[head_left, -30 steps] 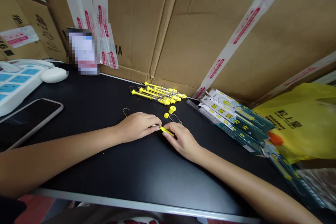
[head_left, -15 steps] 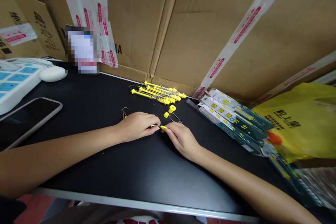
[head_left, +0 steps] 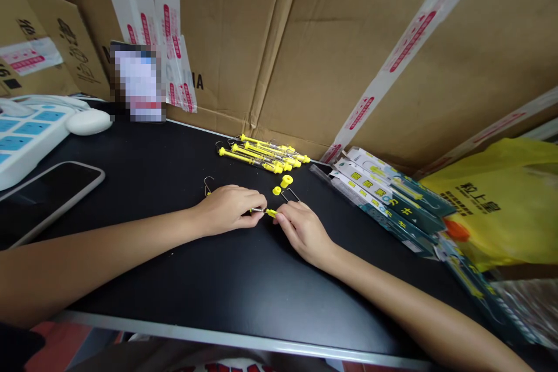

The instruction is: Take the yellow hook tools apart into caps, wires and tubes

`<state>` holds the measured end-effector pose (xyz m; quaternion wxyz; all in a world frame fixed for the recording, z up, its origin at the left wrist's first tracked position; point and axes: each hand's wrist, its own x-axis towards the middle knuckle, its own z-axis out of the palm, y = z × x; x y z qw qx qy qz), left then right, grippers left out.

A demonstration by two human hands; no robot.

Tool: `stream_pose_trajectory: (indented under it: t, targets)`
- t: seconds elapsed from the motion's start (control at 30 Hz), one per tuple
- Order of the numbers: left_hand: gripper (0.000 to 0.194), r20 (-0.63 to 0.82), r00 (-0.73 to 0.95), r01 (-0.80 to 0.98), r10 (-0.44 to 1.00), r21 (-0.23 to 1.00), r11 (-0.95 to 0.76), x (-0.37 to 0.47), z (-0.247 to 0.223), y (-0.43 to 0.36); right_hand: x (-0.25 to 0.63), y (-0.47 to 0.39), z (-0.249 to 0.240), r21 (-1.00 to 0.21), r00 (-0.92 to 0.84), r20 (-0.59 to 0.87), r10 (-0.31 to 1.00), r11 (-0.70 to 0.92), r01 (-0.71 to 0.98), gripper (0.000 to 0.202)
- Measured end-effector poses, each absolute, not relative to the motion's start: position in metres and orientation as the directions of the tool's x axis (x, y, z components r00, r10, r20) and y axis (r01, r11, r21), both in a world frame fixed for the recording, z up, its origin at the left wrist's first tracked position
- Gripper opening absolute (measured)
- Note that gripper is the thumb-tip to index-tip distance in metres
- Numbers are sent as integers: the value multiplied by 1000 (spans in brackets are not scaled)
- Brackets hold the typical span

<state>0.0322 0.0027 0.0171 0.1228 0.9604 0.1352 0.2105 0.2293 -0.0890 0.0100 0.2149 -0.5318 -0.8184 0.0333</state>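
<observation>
My left hand [head_left: 231, 207] is closed on the metal spring end of a spring scale, whose wire hook [head_left: 208, 185] sticks out behind the knuckles. Between the fingertips of my right hand [head_left: 303, 229] is a small yellow plastic piece [head_left: 271, 213], which meets the metal end at the left fingertips. My fingers hide most of the scale's body. Just beyond the right hand lie a bent wire piece [head_left: 292, 194], a larger yellow cap [head_left: 286, 181] and a smaller yellow cap [head_left: 276, 190]. Several yellow spring scales [head_left: 261, 154] lie in a pile behind them.
Printed spring-scale boxes [head_left: 383, 197] and a yellow plastic bag [head_left: 488, 203] stand at the right. On the left are a phone [head_left: 52, 200], a white power strip [head_left: 30, 133] and a white oval object [head_left: 89, 122]. Large cardboard boxes [head_left: 349, 40] wall off the black table's [head_left: 244, 290] back.
Both hands stay almost in place. Slightly more of the yellow piece shows between the fingertips, and the whole view has shifted a little.
</observation>
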Motion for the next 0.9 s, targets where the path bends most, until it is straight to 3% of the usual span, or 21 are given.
stream_pose_trajectory:
  t: [0.37,0.63,0.73,0.9]
  targets:
    - [11,403,869,213,288,222,-952,32,14,3,227,-90,9,-117,-356,362,861,421,899,35]
    - [13,410,841,258,353,269,-928,25,18,13,249,-83,18,-209,-208,503,839,351,913,31]
    - [17,409,843,251,349,274,-928,25,19,15,264,-75,25,-178,-210,578,788,373,911,26]
    - [26,420,854,226,309,235,-945,25,16,13,279,-61,25,-138,-284,539,793,417,899,16]
